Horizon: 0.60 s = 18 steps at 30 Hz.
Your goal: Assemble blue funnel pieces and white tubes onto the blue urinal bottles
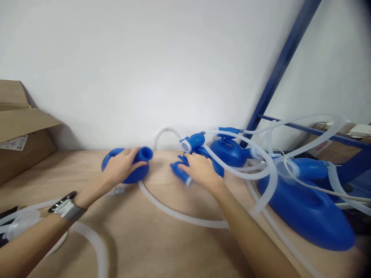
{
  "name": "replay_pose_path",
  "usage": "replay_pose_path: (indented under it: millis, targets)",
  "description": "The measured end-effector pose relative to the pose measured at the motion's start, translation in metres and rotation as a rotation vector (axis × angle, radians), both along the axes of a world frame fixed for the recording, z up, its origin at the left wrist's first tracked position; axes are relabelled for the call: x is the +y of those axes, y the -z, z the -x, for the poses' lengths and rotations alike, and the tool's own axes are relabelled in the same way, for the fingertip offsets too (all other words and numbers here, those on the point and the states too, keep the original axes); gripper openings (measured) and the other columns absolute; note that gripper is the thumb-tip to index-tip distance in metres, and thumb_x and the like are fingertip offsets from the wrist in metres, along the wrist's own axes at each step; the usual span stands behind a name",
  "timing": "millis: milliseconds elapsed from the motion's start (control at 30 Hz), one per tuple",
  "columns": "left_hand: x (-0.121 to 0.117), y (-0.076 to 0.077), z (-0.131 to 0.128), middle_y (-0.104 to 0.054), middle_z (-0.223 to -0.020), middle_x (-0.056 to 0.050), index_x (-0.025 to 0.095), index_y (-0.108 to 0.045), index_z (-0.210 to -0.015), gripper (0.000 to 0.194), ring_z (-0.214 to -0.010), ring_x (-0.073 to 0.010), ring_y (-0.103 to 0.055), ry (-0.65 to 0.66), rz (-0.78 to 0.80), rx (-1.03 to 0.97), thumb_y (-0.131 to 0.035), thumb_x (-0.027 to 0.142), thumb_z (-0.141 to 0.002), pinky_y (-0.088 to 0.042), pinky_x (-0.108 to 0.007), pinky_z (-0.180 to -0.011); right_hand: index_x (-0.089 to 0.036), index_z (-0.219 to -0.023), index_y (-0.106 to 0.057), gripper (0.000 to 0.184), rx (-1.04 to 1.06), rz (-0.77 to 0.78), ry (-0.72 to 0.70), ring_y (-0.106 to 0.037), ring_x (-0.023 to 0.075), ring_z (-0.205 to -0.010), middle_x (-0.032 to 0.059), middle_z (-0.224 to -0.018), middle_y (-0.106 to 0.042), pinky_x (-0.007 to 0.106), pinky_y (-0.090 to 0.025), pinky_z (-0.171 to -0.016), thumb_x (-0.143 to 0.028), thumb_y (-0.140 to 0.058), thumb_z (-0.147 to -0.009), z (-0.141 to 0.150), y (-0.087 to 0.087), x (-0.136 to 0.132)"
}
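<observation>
"Blue, rounded plastic bottle near the table's back edge: held?"

"Yes, left hand, fingers curled around it. Right hand half-curled over a blue plastic tube; grip, can't tell."

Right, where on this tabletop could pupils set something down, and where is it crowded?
Bare tabletop shows between the cardboard box and the left blue bottle, and, nearer the camera, between the curved white tube and the picture's bottom edge. The right side is crowded: blue bottles sit among looping, crossing tubes.
</observation>
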<state>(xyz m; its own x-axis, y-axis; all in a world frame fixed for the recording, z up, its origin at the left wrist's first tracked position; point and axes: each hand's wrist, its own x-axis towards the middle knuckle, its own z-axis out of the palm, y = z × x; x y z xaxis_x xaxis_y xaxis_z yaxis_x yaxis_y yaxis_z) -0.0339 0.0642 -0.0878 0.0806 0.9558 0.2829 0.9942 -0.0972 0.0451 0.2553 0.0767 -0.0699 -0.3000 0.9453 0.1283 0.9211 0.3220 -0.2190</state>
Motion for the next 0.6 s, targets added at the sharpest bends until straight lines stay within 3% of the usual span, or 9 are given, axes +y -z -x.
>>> replay_pose_path:
  millis: [100,200,267,333,400,467,500,533,600]
  targets:
    - [-0.005,0.008,-0.02,-0.067,-0.134,-0.018,0.019,-0.055,-0.139,0.055,-0.123,-0.0389,-0.064,0.074,-0.014,-0.044,-0.047,0.058,-0.101,-0.054,-0.045,-0.094,-0.024,-0.14,-0.062,0.043,0.044,0.004,-0.095,-0.064,0.0346,-0.125,0.0153,-0.133,-0.069,0.044,-0.05,-0.097,-0.044,-0.057,-0.103,0.003,0.0,-0.004]
    - [-0.014,0.012,-0.027,-0.058,-0.15,-0.018,0.02,-0.045,-0.152,0.066,-0.136,-0.0364,-0.056,0.254,0.014,-0.114,-0.045,0.062,-0.101,-0.047,-0.047,-0.11,-0.026,-0.158,-0.042,0.062,0.142,-0.006,-0.287,-0.051,0.0324,-0.141,0.0151,-0.148,-0.057,0.046,-0.045,-0.11,-0.042,-0.061,-0.101,0.008,0.005,-0.005]
    - [-0.019,0.009,-0.022,-0.043,-0.165,-0.014,0.022,-0.035,-0.161,0.071,-0.148,-0.0328,-0.045,0.401,0.055,-0.131,-0.041,0.062,-0.102,-0.038,-0.044,-0.121,-0.028,-0.164,-0.029,0.076,0.208,-0.029,-0.403,-0.045,0.0307,-0.146,0.0149,-0.155,-0.049,0.047,-0.041,-0.116,-0.042,-0.065,-0.099,0.012,0.01,-0.006]
    - [-0.023,-0.002,-0.011,-0.037,-0.169,-0.011,0.024,-0.037,-0.161,0.066,-0.151,-0.0314,-0.041,0.453,0.073,-0.097,-0.038,0.057,-0.104,-0.035,-0.042,-0.122,-0.031,-0.164,-0.028,0.078,0.247,-0.066,-0.491,-0.043,0.0302,-0.148,0.0135,-0.158,-0.045,0.048,-0.039,-0.118,-0.041,-0.068,-0.098,0.018,0.016,-0.007]
    - [-0.03,-0.018,0.009,-0.055,-0.156,-0.012,0.024,-0.056,-0.147,0.055,-0.138,-0.0321,-0.055,0.366,0.073,-0.021,-0.034,0.048,-0.103,-0.044,-0.041,-0.112,-0.034,-0.16,-0.037,0.069,0.259,-0.088,-0.531,-0.045,0.0302,-0.146,0.0113,-0.157,-0.046,0.049,-0.039,-0.119,-0.038,-0.067,-0.098,0.022,0.019,-0.007]
    - [-0.043,-0.033,0.036,-0.076,-0.119,-0.012,0.023,-0.072,-0.116,0.046,-0.103,-0.0296,-0.07,0.154,0.109,0.084,-0.033,0.04,-0.1,-0.05,-0.037,-0.086,-0.035,-0.156,-0.045,0.058,0.263,-0.085,-0.527,-0.051,0.0301,-0.142,0.0097,-0.155,-0.05,0.049,-0.043,-0.116,-0.035,-0.063,-0.101,0.023,0.022,-0.005]
    - [-0.052,-0.037,0.052,-0.077,-0.104,-0.01,0.023,-0.073,-0.1,0.042,-0.089,-0.0278,-0.069,0.044,0.19,0.145,-0.033,0.037,-0.099,-0.048,-0.036,-0.075,-0.035,-0.155,-0.047,0.054,0.27,-0.079,-0.515,-0.054,0.0301,-0.139,0.0093,-0.154,-0.051,0.049,-0.046,-0.114,-0.034,-0.06,-0.103,0.023,0.023,-0.004]
    - [-0.063,-0.037,0.068,-0.076,-0.09,-0.008,0.023,-0.071,-0.085,0.039,-0.079,-0.0272,-0.066,-0.039,0.283,0.204,-0.036,0.035,-0.095,-0.043,-0.035,-0.068,-0.035,-0.154,-0.049,0.051,0.28,-0.073,-0.504,-0.055,0.0301,-0.137,0.0092,-0.154,-0.052,0.049,-0.048,-0.112,-0.032,-0.058,-0.104,0.023,0.024,-0.002]
    - [-0.09,-0.025,0.101,-0.075,-0.086,-0.005,0.024,-0.072,-0.084,0.023,-0.078,-0.0281,-0.066,-0.064,0.411,0.216,-0.052,0.032,-0.076,-0.041,-0.035,-0.067,-0.034,-0.152,-0.051,0.048,0.304,-0.07,-0.503,-0.057,0.0301,-0.137,0.0088,-0.154,-0.053,0.049,-0.049,-0.112,-0.03,-0.056,-0.104,0.021,0.025,0.001]
